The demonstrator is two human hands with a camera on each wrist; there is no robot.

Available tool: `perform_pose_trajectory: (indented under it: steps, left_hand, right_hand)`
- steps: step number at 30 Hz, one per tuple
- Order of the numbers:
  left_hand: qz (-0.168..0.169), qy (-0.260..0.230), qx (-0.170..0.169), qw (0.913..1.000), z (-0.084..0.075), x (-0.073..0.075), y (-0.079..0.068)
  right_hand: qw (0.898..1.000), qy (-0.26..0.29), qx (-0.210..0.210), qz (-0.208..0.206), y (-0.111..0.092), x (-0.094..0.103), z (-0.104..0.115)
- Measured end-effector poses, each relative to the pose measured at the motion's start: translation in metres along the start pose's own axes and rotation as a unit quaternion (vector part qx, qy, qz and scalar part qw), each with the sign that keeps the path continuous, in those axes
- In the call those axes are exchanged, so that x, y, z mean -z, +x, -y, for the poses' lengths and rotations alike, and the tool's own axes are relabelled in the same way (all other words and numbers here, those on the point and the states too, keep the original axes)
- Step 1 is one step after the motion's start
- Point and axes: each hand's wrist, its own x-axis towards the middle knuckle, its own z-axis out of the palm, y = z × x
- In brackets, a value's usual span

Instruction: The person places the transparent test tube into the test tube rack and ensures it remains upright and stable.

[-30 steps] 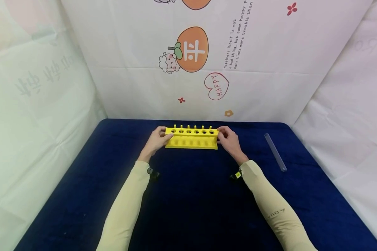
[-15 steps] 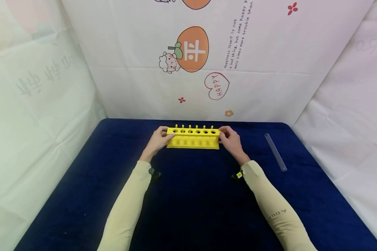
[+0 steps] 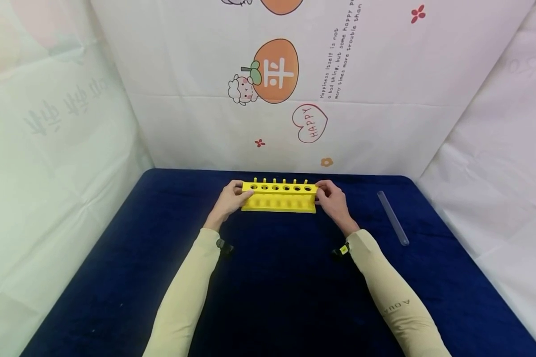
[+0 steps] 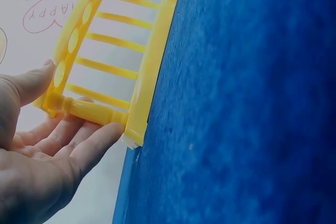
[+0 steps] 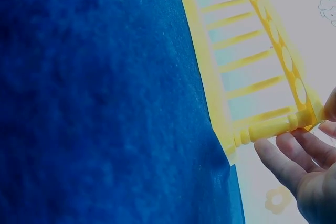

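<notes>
A yellow test tube rack (image 3: 279, 202) stands upright near the far edge of the table, with a row of round holes along its top and a row of pegs behind. My left hand (image 3: 230, 201) grips its left end. In the left wrist view, that thumb lies on the top bar of the rack (image 4: 148, 77) and the fingers (image 4: 97, 148) reach round the end post. At the right end, my right hand (image 3: 333, 199) holds the rack between thumb and fingers. The right wrist view shows those fingers (image 5: 281, 163) against the other end post (image 5: 270, 128).
A clear test tube (image 3: 393, 218) lies slantwise on the dark blue tablecloth (image 3: 277, 287), to the right of my right hand. Behind the table hangs a white printed cloth (image 3: 196, 124), and pale cloth walls stand on both sides.
The rack has slid a little to the right, with both hands moving along with it. My hold at each end looks the same, and the test tube stays where it lay.
</notes>
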Motion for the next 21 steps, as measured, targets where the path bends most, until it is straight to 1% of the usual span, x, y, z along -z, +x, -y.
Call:
perform_pose_trajectory:
  steps: [8, 15, 21]
  left_hand:
    - [-0.010, 0.007, -0.002, 0.9999, 0.000, -0.007, 0.000]
    - [-0.010, 0.002, -0.008, 0.9999, -0.002, -0.013, 0.001]
    - [-0.007, 0.008, -0.008, 0.9999, -0.004, -0.017, 0.001]
  right_hand:
    - [1.000, 0.007, 0.003, 0.003, 0.000, 0.005, -0.001]
    - [1.000, 0.002, 0.005, -0.004, 0.000, 0.009, -0.004]
    - [1.000, -0.001, 0.003, -0.007, -0.002, 0.013, -0.006]
